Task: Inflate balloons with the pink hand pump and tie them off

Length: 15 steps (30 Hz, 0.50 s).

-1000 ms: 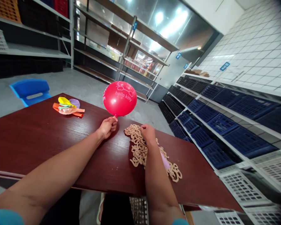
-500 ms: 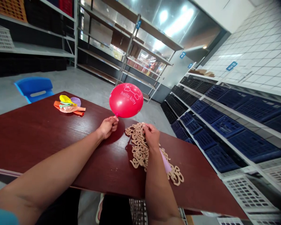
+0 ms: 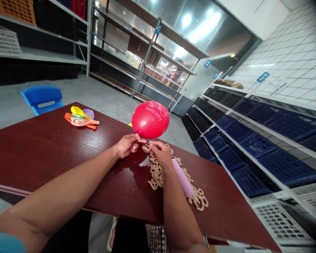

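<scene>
My left hand [image 3: 127, 145] pinches the neck of an inflated red balloon [image 3: 149, 121] with "hello kitty" printed on it. The balloon stands upright above the far edge of the table. Close by on the right, my right hand [image 3: 161, 153] has thumb and fingers pinched together, on what looks like the beige cord [image 3: 156, 175]. Its fingertips almost meet those of the left hand, and the exact grip is partly hidden. Loose curls of this cord lie heaped under the right hand and forearm. A lilac tube-shaped thing [image 3: 183, 178] rests on the heap.
On the dark red table [image 3: 116, 189], several uninflated balloons [image 3: 81, 118] lie at the far left. A blue chair [image 3: 42, 99] stands behind them. Shelves with blue crates [image 3: 256, 142] line the right side, and a metal rack [image 3: 144, 59] stands at the back.
My right hand has moved from the cord heap leftward to the balloon's neck. The balloon and my left hand have shifted slightly right and down. More of the lilac tube shows.
</scene>
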Tool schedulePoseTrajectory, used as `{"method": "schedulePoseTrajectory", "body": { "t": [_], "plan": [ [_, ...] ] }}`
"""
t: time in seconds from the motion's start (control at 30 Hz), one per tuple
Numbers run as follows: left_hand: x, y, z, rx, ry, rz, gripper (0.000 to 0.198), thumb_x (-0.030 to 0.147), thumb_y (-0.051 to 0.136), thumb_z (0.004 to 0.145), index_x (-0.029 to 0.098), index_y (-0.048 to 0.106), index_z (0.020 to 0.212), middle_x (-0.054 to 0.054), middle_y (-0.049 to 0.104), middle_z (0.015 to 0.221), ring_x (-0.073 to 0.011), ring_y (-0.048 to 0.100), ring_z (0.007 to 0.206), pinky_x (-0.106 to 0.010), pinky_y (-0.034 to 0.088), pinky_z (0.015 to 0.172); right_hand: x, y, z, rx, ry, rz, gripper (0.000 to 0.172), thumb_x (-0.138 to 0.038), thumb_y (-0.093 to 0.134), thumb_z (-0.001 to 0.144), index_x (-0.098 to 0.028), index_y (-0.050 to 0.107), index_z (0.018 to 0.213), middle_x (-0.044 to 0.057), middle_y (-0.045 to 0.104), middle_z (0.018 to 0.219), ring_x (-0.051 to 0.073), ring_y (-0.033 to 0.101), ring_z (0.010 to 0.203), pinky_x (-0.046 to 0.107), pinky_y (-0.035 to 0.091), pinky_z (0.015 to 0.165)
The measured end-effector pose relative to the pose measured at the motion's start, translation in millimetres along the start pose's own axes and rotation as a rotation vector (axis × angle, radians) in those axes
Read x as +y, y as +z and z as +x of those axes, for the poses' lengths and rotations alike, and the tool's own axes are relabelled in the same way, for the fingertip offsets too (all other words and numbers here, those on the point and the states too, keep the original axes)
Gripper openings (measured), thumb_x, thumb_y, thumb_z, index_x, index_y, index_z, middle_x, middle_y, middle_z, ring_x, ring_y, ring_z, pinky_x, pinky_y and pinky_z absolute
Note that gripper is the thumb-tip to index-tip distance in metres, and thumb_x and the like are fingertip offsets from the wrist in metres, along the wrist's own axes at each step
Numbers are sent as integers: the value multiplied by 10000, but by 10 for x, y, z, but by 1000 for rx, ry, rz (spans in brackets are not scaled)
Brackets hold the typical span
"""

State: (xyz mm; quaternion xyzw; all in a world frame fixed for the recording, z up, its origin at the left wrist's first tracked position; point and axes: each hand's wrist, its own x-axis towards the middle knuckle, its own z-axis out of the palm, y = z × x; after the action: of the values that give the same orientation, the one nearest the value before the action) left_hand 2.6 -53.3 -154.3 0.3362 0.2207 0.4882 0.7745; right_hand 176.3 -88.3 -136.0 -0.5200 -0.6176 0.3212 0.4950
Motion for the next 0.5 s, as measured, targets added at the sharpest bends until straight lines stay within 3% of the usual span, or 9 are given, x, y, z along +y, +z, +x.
{"method": "schedulePoseTrajectory", "body": {
  "t": [0.27, 0.37, 0.5],
  "plan": [
    [-79, 53, -15, 51, -10, 233, 191, 307, 488, 840, 146, 479, 738, -6, 530, 543, -87, 481, 368, -191, 373, 344, -7, 161, -61, 7, -276, -259, 189, -348, 569, 769, -251, 681, 886, -2, 690, 793, 123, 598, 569, 256, 494, 587],
    [-141, 62, -22, 13, -33, 251, 212, 344, 506, 824, 140, 488, 770, -21, 557, 623, -106, 535, 421, -199, 393, 356, -8, 174, -68, 52, -392, -328, 166, -312, 559, 786, -257, 686, 879, 2, 690, 840, 137, 619, 668, 272, 496, 679],
    [-198, 53, -12, -55, -29, 306, 256, 391, 484, 826, 139, 504, 793, -23, 562, 652, -75, 477, 396, -192, 365, 352, 23, 206, -70, 107, -377, -254, 161, -296, 568, 778, -247, 682, 881, 6, 684, 848, 125, 608, 634, 268, 498, 642]
  ]
}}
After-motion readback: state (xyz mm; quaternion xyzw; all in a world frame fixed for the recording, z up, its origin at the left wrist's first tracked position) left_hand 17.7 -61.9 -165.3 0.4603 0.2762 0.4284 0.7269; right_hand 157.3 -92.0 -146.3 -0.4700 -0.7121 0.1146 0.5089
